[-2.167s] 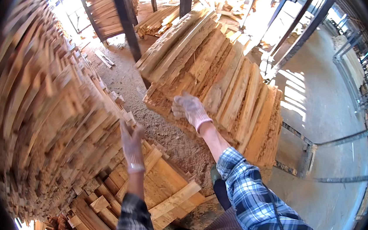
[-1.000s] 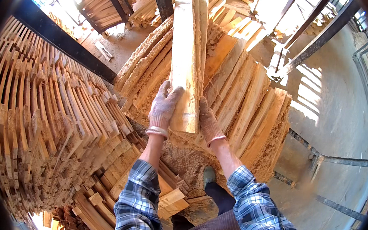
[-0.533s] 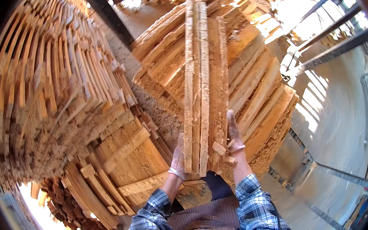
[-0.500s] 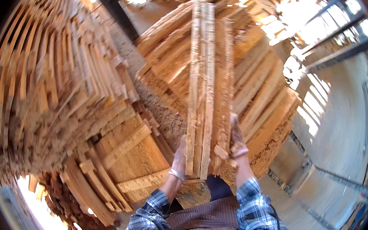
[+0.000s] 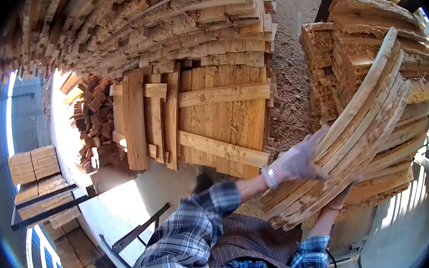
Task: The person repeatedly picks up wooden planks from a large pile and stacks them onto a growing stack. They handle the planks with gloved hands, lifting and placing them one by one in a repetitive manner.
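Observation:
A bundle of several long, rough-edged wooden planks [image 5: 346,140] lies across both my hands, slanting from near my apron up to the far right. My left hand [image 5: 296,159], in a pale knit glove, grips the bundle's left edge with the thumb over the top. Under the right side, my right hand [image 5: 340,196] supports the planks; its fingers are mostly hidden beneath them. Behind and below the bundle stands a stack of rough boards [image 5: 354,54] coated in sawdust.
To the left, a wooden pallet-like platform [image 5: 221,114] has cross boards and loose planks [image 5: 136,122] on it. A tall pile of stacked slats [image 5: 183,24] rises beyond. Sawdust covers the floor strip [image 5: 293,74]. Cut blocks [image 5: 33,164] and a dark metal frame [image 5: 44,208] stand far left.
My view has swung left, bringing the platform to the middle. The planks, upright in the view before, now slant to the right, still held by both hands. My left hand has shifted farther over them.

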Motion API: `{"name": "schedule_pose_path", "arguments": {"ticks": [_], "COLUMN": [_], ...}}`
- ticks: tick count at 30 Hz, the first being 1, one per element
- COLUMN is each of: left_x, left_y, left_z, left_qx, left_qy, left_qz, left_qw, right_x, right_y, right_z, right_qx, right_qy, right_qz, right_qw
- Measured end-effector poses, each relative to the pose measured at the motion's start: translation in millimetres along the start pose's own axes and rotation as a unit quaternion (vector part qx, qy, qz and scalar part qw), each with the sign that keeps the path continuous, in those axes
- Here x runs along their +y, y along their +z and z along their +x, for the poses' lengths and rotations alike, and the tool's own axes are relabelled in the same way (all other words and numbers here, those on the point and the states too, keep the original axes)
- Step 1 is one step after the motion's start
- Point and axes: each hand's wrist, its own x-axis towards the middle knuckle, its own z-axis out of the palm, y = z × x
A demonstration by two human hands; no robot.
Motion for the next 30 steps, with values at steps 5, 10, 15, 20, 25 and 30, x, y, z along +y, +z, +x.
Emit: {"name": "schedule_pose_path", "arguments": {"ticks": [5, 10, 15, 20, 25, 30], "left_x": [-73, -134, -194, -324, -398, -373], "left_y": [-43, -131, -174, -192, -194, -188], "left_z": [-103, -202, -277, -271, -280, -270], "left_qx": [0.04, 0.016, 0.12, 0.293, 0.424, 0.474], "left_qy": [0.088, -0.02, -0.081, -0.236, -0.157, -0.158], "left_qz": [0.024, -0.057, -0.347, -0.3, -0.313, -0.339], "left_qw": [0.995, 0.998, 0.927, 0.877, 0.835, 0.797], "right_x": [99, 185, 255, 329, 350, 303], "right_y": [19, 114, 199, 210, 179, 141], "right_z": [-72, -120, -113, -29, 40, 66], "right_qx": [-0.023, -0.081, -0.137, -0.07, -0.003, -0.072], "right_qy": [0.0, 0.096, 0.177, 0.122, 0.064, 0.058], "right_qz": [-0.011, 0.055, -0.084, -0.282, -0.283, -0.437], "right_qw": [1.0, 0.991, 0.971, 0.949, 0.957, 0.895]}}
